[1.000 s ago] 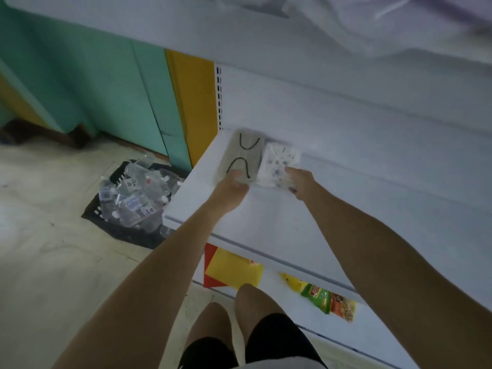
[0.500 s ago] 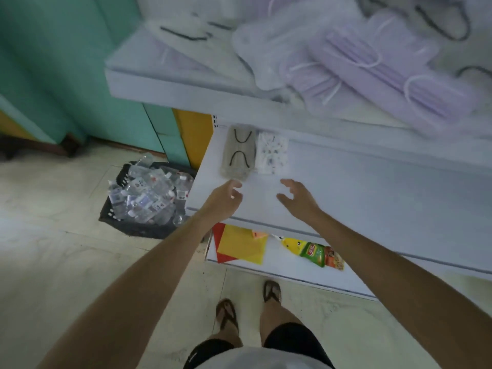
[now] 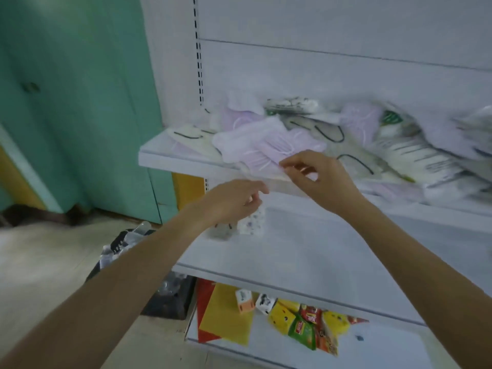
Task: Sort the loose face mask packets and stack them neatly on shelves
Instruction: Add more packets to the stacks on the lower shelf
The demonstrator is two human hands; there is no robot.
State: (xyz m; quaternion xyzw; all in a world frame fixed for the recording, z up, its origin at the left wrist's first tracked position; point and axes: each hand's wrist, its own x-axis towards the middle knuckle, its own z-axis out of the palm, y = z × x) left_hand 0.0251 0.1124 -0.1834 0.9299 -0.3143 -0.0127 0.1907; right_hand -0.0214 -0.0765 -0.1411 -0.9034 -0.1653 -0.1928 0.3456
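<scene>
— Face mask packets (image 3: 399, 155): where do they lie?
— Heaped loose on the upper shelf (image 3: 159, 162), with a purple packet (image 3: 255, 147) at its front edge. On the level below that shelf lie two sorted packets (image 3: 253, 222), partly behind my left hand (image 3: 234, 201).
— And the hands?
— My left hand hangs under the shelf's edge, fingers loosely curled and holding nothing. My right hand (image 3: 316, 177) reaches the purple packet, but blur hides whether it pinches.

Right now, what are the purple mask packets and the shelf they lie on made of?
The purple mask packets look like soft pleated fabric in clear glossy plastic film, judging by sheen and crinkled edges. The upper shelf looks like white-painted metal, smooth, matte, thin-lipped; blur leaves it open.
</scene>
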